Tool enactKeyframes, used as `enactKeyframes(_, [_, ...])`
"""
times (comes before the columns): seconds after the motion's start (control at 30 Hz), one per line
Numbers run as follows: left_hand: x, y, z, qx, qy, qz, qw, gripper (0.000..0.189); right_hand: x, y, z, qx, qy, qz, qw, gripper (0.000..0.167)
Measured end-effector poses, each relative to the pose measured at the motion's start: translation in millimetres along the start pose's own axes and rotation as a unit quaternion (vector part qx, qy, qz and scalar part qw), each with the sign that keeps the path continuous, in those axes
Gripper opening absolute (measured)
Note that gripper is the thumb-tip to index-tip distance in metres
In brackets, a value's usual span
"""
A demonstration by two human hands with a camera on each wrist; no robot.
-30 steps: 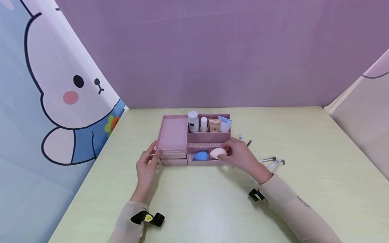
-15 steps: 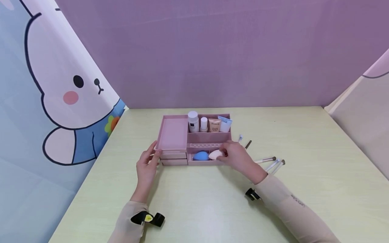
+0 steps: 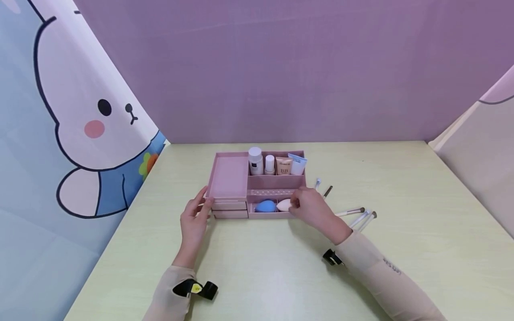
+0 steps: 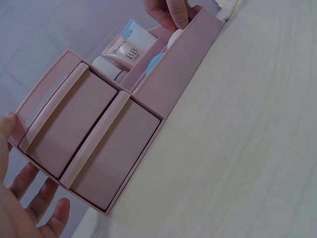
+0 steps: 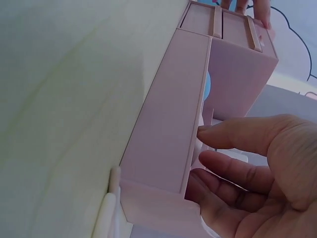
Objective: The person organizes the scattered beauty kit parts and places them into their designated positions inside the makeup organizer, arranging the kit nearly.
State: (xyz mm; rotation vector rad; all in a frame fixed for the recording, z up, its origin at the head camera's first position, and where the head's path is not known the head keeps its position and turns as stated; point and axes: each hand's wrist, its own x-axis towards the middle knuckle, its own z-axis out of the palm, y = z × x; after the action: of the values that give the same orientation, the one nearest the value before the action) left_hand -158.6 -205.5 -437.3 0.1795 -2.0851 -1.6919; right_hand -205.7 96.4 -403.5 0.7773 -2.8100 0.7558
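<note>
Right hand (image 3: 313, 207): fingers bent, tips at the white sponge; whether they pinch or only touch it, I cannot tell.
White sponge (image 3: 283, 205): in the right part of the front section of the pink box (image 3: 229, 176), partly covered by that hand.
Left hand (image 3: 194, 220): fingers spread and loose, touching the box's left side, beside two drawers (image 4: 74, 124).
Blue sponge (image 3: 265, 206): just left of the white one.
Back section: white bottle (image 3: 255, 161), smaller bottle (image 3: 269, 165), tan tube (image 3: 283, 165), light-blue tube (image 3: 297, 164), left to right.
Table (image 3: 257, 276): brushes (image 3: 349, 212) lying right of the box.
</note>
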Motion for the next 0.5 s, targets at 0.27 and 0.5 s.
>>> enactKeyframes(0.27, [0.0, 0.7, 0.0, -0.004, -0.005, -0.003, 1.0, 0.038, 0.3, -0.6, -1.7, 0.024, 0.001, 0.006, 0.9997, 0.012])
enactKeyframes(0.5, [0.3, -1.0, -0.6, -0.003, -0.003, -0.003, 1.0, 0.038, 0.3, 10.4, -5.0, 0.104, -0.013, 0.011, 0.9944, 0.014])
